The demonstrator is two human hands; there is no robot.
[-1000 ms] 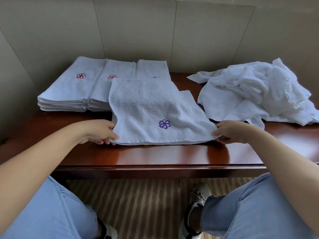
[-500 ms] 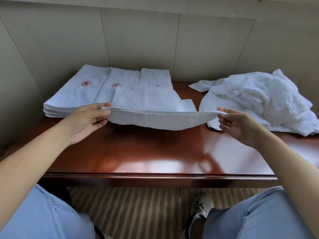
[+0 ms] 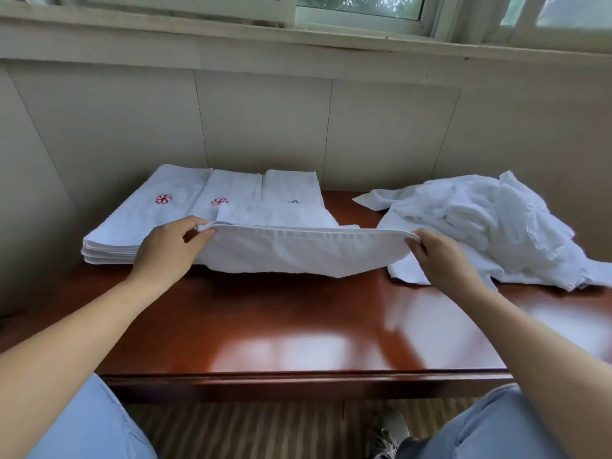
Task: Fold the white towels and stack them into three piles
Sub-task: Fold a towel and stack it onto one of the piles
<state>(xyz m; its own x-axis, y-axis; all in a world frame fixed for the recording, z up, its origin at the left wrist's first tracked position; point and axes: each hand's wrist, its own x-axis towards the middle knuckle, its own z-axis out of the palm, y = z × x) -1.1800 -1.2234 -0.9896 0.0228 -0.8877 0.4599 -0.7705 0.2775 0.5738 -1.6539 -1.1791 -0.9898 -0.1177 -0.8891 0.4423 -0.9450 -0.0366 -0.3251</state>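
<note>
We're looking down at a red-brown wooden counter [image 3: 298, 329] set against a panelled wall, w/ a window above. Our left hand [image 3: 165, 250] and right hand [image 3: 443, 260] each pinch one end of a folded white towel [image 3: 298, 253], fingers curled closed on its top edge. The towel is lifted off the counter, stretched between both hands, sagging a bit in the middle, its far part draped toward the stacks behind.

At the counter's back-left corner sit three neat piles of folded towels [image 3: 159, 213], side by side and touching; two show a red flower logo, the third a bluish mark, partly hidden. Along the right edge lies a crumpled heap of unfolded towels [image 3: 480, 226], touching the counter's back.

We judge the step in hand is carrying this folded towel onto a pile, prob. the nearest, rightmost one. To do it well: keep both pinches even so the edge stays taut and level, line the towel's edges up w/ the pile below before lowering, then let go together so the fold doesn't slip open.
</note>
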